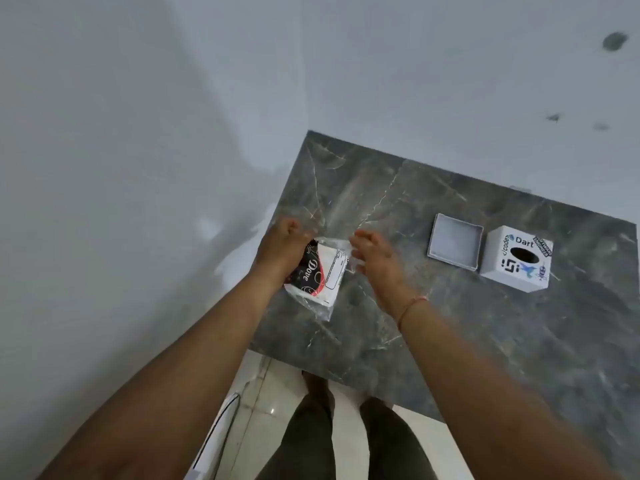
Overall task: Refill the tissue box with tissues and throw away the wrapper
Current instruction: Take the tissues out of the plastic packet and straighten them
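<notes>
A tissue pack in a clear plastic wrapper, printed black, red and white, hangs just above the left part of the dark marble counter. My left hand grips its left top end. My right hand pinches the clear wrapper flap at the pack's top right. To the right stands the white cube-shaped tissue box cover with stickers and an oval slot on top. Its shallow white base tray lies open-side up right beside it on the left.
White walls meet at the counter's far left corner. The counter's front edge runs diagonally near my legs, with pale floor tiles below. A white object with a dark cable stands on the floor at the lower left.
</notes>
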